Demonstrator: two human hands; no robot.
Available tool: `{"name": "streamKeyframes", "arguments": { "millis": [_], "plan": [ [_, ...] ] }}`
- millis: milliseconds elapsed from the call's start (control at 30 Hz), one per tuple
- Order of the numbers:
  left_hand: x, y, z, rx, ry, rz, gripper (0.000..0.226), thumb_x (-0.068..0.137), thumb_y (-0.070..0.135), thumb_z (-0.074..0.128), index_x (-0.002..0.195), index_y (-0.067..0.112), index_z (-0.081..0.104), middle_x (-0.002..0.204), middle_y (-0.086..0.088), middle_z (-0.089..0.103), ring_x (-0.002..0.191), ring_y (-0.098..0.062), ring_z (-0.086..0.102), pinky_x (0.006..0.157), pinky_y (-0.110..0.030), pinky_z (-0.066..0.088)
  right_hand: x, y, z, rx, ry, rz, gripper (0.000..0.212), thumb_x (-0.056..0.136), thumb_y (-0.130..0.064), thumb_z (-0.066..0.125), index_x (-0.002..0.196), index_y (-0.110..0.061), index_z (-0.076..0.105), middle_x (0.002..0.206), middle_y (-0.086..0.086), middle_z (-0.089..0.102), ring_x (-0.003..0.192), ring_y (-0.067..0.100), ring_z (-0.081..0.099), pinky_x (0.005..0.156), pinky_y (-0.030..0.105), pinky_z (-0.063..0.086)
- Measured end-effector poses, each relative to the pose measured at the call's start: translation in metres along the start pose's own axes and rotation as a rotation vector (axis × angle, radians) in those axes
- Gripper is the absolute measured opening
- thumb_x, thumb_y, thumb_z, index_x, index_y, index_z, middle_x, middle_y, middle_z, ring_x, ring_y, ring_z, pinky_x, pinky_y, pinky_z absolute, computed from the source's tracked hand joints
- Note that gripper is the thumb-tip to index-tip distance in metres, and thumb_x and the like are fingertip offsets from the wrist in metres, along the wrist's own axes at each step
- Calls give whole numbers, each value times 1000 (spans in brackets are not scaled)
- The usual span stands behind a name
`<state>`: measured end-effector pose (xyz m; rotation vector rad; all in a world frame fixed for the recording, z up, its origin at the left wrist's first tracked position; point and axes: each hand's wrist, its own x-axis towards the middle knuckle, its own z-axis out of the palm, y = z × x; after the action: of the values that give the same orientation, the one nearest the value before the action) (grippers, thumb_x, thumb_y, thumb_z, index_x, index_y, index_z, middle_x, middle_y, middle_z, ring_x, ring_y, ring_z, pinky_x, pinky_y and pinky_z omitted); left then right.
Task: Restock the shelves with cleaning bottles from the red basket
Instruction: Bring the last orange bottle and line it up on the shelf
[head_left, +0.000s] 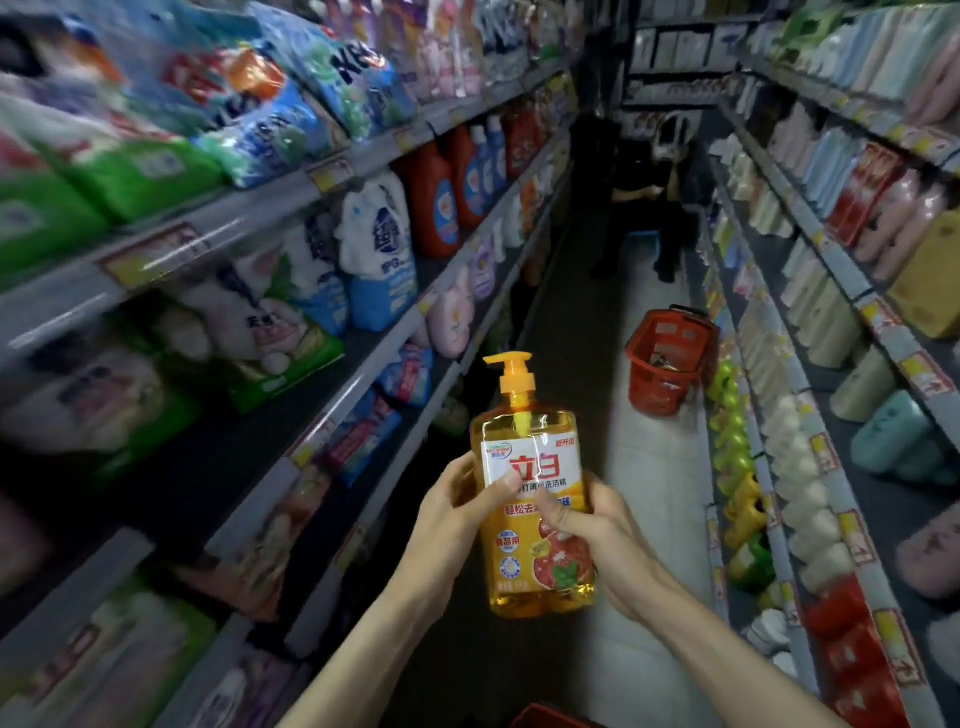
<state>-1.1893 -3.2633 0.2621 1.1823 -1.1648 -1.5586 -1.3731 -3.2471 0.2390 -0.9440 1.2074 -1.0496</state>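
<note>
Two hands hold a clear yellow plastic pump bottle (527, 525) upright in a shop aisle.
Left of the bottle stand grey metal shelves (249, 215) of bagged detergent (150, 171); the left hand (452, 504) grips its left side, thumb on the label (511, 460), the right hand (605, 532) wraps its right side. Beyond the bottle, to the right, a red plastic basket (667, 358) sits on the floor (649, 467).

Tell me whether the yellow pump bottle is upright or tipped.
Roughly upright: the yellow bottle has its orange pump on top and its base down, gripped by the left hand and right hand.
</note>
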Motion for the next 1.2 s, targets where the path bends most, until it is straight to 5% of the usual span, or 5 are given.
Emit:
{"name": "streamKeyframes", "arguments": {
  "millis": [333, 567, 733, 1100, 1200],
  "plan": [
    [-144, 3, -24, 72, 408, 243, 38, 97, 29, 75, 134, 29, 70, 130, -3, 76, 122, -26, 72, 105, -57, 55, -57, -13, 61, -147, -395, -166, 63, 84, -51, 83, 137, -31, 56, 125, -7, 75, 116, 13, 73, 104, 45, 57],
    [-271, 20, -62, 109, 721, 385, 35, 103, 18, 63, 137, 21, 66, 125, 0, 78, 118, -19, 74, 93, -35, 62, -117, -20, 169, -209, -688, -279, 72, 76, -60, 81, 136, -31, 57, 123, -12, 75, 116, 8, 71, 104, 40, 55],
    [-383, 26, -91, 153, 913, 453, 34, 106, 20, 59, 139, 24, 64, 124, 6, 78, 117, -14, 74, 91, -28, 61, -185, -16, 256, -222, -901, -326, 58, 83, -47, 81, 133, -26, 59, 119, -7, 78, 111, 13, 75, 95, 39, 62],
    [-639, -3, -137, 207, 1205, 406, 46, 103, 26, 62, 147, 33, 52, 125, 9, 77, 116, -12, 74, 89, -25, 61, -393, 58, 406, -54, -1164, -239, 65, 76, -43, 86, 132, -18, 63, 119, 4, 78, 107, 26, 77, 89, 51, 64],
    [-698, -15, -146, 226, 1246, 330, 58, 99, 38, 70, 151, 41, 45, 132, 11, 72, 122, -12, 70, 98, -35, 61, -443, 75, 436, -15, -1234, -167, 69, 75, -50, 91, 130, -18, 65, 120, 7, 78, 108, 30, 77, 92, 59, 61]
  ]
}}
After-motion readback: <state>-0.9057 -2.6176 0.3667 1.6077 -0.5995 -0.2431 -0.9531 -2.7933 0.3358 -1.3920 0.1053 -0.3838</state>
